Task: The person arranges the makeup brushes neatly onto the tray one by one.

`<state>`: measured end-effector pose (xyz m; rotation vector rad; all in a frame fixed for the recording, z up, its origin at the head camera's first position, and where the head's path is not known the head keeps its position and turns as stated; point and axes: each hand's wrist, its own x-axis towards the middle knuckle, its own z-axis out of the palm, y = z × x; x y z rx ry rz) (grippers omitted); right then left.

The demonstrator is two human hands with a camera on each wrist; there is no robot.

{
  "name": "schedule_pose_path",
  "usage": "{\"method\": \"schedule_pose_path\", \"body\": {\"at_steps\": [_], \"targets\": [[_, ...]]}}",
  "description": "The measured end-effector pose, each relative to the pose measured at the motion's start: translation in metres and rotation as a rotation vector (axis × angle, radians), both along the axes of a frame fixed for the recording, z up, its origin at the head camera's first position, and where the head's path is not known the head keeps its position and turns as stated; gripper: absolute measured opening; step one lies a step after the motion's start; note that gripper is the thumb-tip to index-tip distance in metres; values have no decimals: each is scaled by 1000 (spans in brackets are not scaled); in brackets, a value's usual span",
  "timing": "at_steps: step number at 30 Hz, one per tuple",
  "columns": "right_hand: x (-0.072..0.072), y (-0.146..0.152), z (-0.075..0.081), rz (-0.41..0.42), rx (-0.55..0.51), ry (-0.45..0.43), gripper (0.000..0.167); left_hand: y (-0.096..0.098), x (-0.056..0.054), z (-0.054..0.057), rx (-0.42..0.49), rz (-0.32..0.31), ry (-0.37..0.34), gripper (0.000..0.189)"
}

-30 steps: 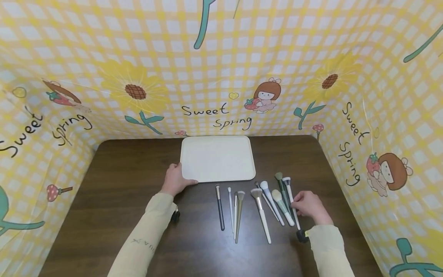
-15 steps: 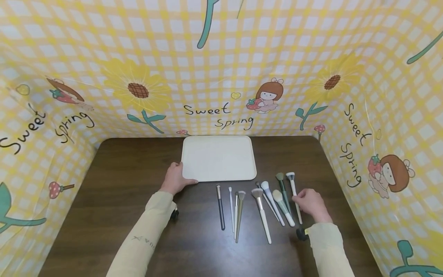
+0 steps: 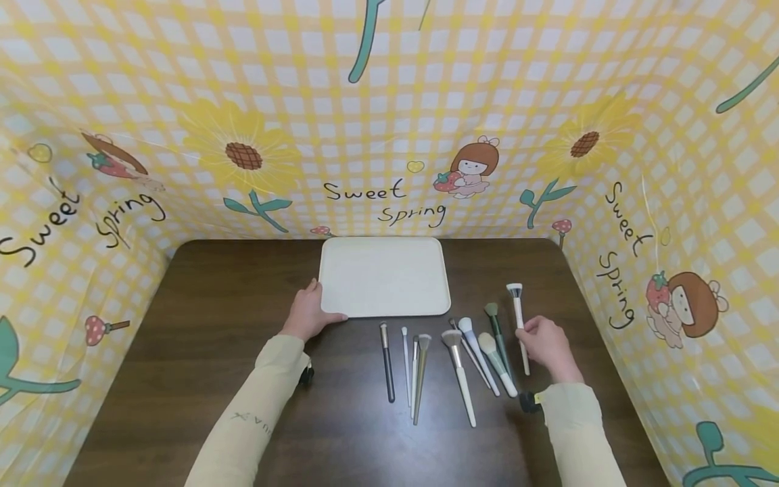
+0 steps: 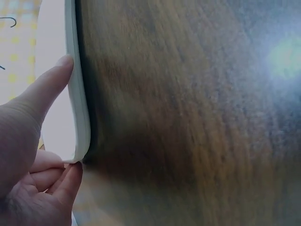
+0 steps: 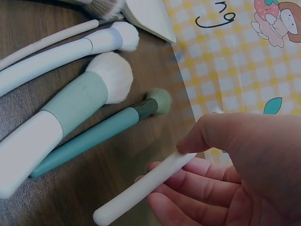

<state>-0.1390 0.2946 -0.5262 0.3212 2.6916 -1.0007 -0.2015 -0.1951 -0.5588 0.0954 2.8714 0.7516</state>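
My right hand (image 3: 548, 345) pinches a white-handled makeup brush (image 3: 518, 308) between thumb and fingers, bristles pointing away from me. In the right wrist view the rounded end of its handle (image 5: 127, 200) sticks out below the fingers; its bristles are hidden behind the hand. Just left of it lie a dark green brush (image 3: 498, 328) and a thick brush with a mint ferrule (image 3: 499, 365). At the back of the table, my left hand (image 3: 306, 315) holds the near left corner of a white tray (image 3: 383, 277), thumb on its front edge (image 4: 75, 89) and fingers at its side.
Several more makeup brushes lie on the dark wooden table (image 3: 231, 270): a black-handled one (image 3: 387, 365), a large cream one (image 3: 460, 379), a white one (image 3: 477, 352) and an olive one (image 3: 421, 379). A yellow checked cloth (image 3: 365, 149) rises behind the table and along both sides.
My right hand has moved the white-handled brush away from the green brushes, slightly right and toward the back. My left hand stays at the tray's corner.
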Motion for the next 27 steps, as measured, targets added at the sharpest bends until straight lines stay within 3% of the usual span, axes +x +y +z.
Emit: {"method": "schedule_pose_path", "body": {"at_steps": [7,16,27], "targets": [[-3,-5,1,7,-6,39,24,0,-2,-6,-31,-6,39,96],[-10,-12,6,2,-26,74,25,4,1,0,-18,-4,44,98],[-34,-38,19,11,-100,208,23,10,4,3,-3,-7,71,96]]}}
